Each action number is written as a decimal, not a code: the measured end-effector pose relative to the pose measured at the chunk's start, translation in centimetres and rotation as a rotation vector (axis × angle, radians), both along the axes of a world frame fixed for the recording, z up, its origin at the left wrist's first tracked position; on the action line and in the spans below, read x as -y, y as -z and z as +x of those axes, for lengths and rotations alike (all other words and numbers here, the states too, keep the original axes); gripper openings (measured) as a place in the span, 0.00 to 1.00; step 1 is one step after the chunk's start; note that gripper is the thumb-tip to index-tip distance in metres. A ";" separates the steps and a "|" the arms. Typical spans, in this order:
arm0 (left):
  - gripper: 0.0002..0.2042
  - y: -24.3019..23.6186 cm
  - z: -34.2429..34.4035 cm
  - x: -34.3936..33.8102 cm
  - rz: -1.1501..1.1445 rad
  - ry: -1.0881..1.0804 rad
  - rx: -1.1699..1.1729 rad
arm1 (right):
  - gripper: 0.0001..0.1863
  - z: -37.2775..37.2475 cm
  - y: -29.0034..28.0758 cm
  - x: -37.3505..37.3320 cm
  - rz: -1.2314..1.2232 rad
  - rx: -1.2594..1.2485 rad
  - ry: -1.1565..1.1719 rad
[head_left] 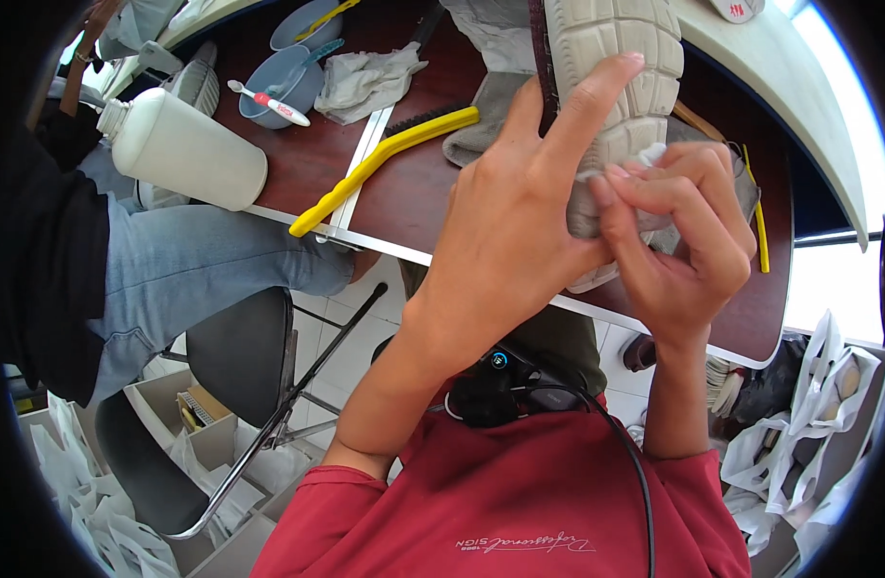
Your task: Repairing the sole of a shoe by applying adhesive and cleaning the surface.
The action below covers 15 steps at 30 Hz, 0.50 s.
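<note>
My left hand grips a shoe held sole outward over the near edge of the table. Its index finger stretches across the pale, blocky tread, and the thumb is at the lower end. At that lower end, my right hand is closed in a pinch on a small white wad, perhaps tissue or cloth, against the sole. Most of the wad is hidden by the fingers. Behind the shoe lies a grey cloth. A yellow-handled brush with dark bristles rests left of my left hand.
On the dark red table stand a pale blue bowl, a toothbrush across its rim, and crumpled white cloth. A white bottle is by the left edge, near a co-worker's jeans. A black chair stands below.
</note>
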<state>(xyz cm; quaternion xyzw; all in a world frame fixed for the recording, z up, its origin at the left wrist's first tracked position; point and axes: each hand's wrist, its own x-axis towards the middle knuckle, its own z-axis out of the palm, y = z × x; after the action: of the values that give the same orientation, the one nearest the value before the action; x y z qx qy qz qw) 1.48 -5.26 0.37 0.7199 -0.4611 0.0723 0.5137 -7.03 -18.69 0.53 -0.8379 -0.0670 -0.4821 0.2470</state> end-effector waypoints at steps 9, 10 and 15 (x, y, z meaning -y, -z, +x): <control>0.48 -0.1 -0.4 0.0 -0.002 -0.016 -0.011 | 0.11 -0.1 -0.3 0.2 -0.051 0.010 -0.014; 0.48 -0.2 -0.4 -0.1 -0.006 -0.018 -0.009 | 0.10 -0.4 -0.3 0.9 -0.031 -0.003 -0.005; 0.48 -0.2 -0.3 0.1 -0.009 -0.045 0.024 | 0.10 -0.3 -0.7 0.2 -0.035 -0.018 0.018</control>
<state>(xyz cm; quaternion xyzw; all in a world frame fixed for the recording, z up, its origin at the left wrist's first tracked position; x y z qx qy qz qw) 1.18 -5.41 0.56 0.7267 -0.4506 0.0945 0.5098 -7.37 -18.86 1.25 -0.8470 -0.0653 -0.4754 0.2286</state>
